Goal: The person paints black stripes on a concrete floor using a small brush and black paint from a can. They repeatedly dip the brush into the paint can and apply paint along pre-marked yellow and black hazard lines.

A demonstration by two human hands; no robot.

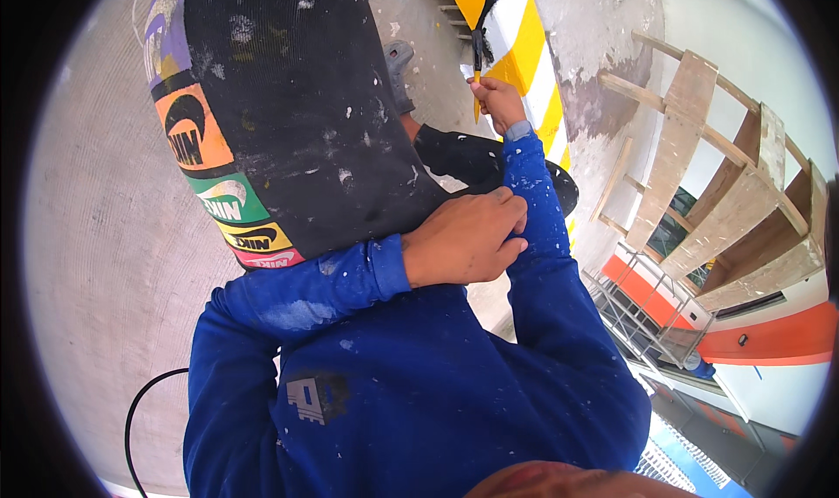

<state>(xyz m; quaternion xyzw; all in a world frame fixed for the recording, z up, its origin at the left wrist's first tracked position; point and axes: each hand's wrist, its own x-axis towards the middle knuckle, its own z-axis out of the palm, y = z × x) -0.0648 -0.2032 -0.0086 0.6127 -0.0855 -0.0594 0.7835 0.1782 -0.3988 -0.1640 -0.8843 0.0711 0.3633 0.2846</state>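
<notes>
My right hand (pixel 501 104) reaches far forward and is closed on a paintbrush with a yellow handle (pixel 477 85). Its upper part is dark with black paint and lies against a yellow-and-white striped block (pixel 524 48). Black paint runs along the block's edges there, so the bristle tips are hard to make out. Across my lap, my left hand (pixel 468 238) is curled into a loose fist beside my right forearm, with nothing visible in it. Both blue sleeves are spotted with paint.
My bent leg in paint-flecked black trousers (pixel 288 87) fills the upper middle, with a grey shoe (pixel 398 65) beyond. A wooden frame of planks (pixel 686 131) stands at right, near metal scaffolding (pixel 642 319) and an orange-banded wall (pixel 778 334). Concrete floor (pixel 96 209) spreads left.
</notes>
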